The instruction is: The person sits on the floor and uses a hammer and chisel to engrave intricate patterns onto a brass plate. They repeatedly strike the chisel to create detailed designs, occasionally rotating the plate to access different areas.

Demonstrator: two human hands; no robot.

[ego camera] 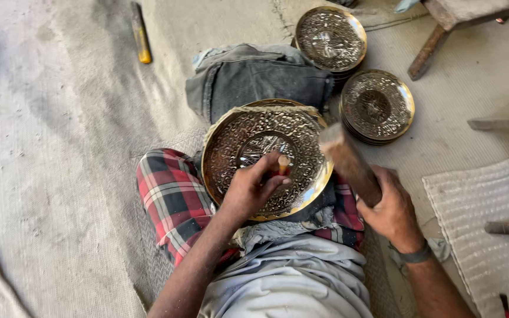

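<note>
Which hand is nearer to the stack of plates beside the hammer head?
Right. The right hand grips the wooden hammer just below the stack of plates. The left hand rests on the large engraved plate, holding a small punch, farther left.

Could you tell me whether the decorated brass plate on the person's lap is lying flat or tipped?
Tipped. The brass plate leans on the lap with its patterned face turned toward the camera, far rim propped on the folded grey cloth.

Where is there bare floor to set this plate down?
Bare mat lies left of the checked cloth, below the yellow-handled tool. It is crowded on the right: two plate stacks, folded grey cloth, a wooden stool leg and tools on the ribbed mat.
</note>
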